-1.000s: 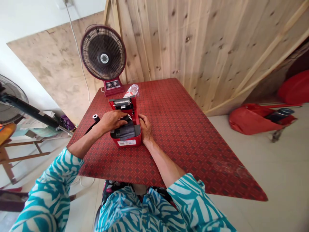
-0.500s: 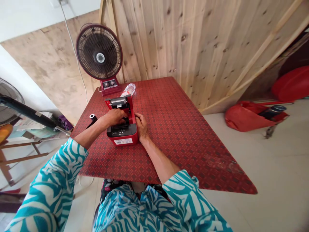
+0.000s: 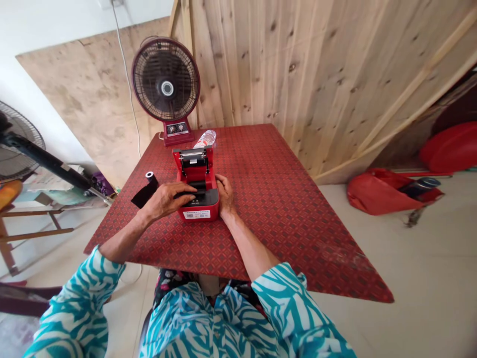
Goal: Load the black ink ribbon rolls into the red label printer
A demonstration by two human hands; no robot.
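A small red label printer (image 3: 198, 171) with its lid raised stands on the red patterned table (image 3: 276, 199). My left hand (image 3: 167, 197) lies over the printer's near left side, fingers curved across its black top. My right hand (image 3: 224, 195) presses flat against the printer's right side, steadying it. A black ribbon roll (image 3: 146, 191) with a white core lies on the table just left of my left hand.
A maroon desk fan (image 3: 166, 89) stands at the table's far edge, with a clear plastic bottle (image 3: 205, 138) lying behind the printer. Wooden planks wall off the right. A red bag (image 3: 387, 191) lies on the floor at right; a standing fan (image 3: 22, 149) is at left.
My left hand has drawn back from inside the printer's open bay to its near front top. The right hand has stayed against the printer's side.
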